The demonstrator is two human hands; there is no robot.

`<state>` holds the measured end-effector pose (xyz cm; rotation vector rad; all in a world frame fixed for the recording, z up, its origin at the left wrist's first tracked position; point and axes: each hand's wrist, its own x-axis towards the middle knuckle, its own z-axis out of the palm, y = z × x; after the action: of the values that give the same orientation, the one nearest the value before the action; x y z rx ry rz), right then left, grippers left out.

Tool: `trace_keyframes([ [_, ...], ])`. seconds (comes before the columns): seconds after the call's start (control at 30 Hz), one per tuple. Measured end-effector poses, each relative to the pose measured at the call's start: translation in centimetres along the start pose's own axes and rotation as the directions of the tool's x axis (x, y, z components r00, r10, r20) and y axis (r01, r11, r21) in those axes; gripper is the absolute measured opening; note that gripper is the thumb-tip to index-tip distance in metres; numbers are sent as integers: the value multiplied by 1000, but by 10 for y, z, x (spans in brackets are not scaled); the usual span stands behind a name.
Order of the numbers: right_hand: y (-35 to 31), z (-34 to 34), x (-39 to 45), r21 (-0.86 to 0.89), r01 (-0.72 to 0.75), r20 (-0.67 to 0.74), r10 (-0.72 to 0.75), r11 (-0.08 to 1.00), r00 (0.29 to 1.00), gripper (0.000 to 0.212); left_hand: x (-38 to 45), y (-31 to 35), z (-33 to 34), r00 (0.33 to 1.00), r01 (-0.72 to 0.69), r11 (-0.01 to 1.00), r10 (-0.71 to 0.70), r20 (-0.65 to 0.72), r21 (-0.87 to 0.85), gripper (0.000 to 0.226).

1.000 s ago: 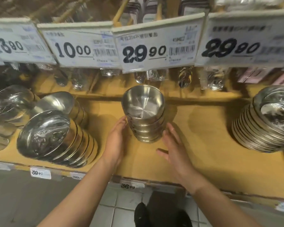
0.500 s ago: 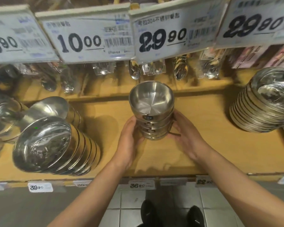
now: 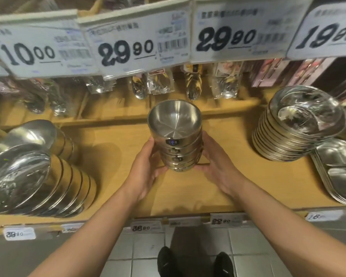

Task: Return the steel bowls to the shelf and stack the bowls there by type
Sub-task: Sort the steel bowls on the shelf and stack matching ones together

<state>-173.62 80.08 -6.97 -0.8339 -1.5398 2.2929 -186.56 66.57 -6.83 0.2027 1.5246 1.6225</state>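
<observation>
Both hands (image 3: 146, 172) grip bowl stack (image 3: 176, 136) on shelf (image 3: 112, 156)

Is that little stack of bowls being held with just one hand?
No, the left hand and the right hand grip the stack of small steel bowls from opposite sides above the wooden shelf.

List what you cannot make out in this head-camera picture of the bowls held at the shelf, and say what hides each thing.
- Stack of bowls: the exact count; lower rims nest together, and the left hand and right hand cover the sides.
- Small labels on the bowls: too small and blurred to read.
- Divided trays: cut off by the right edge.
- Price tags: fine print blurred.
- Fingertips behind the stack: hidden by the bowls.
</observation>
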Motion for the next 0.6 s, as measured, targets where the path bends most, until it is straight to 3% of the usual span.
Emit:
trace_keyframes([
  [0.37, -16, -82, -21, 53, 8, -139, -1, 999, 990, 27, 8, -14, 92, 996, 59, 998, -59, 67, 3, 37],
  [0.6, -21, -99, -24, 78, 52, -156, -39, 996, 987, 32, 15, -18, 122, 998, 52, 998, -50, 47, -29, 33],
])
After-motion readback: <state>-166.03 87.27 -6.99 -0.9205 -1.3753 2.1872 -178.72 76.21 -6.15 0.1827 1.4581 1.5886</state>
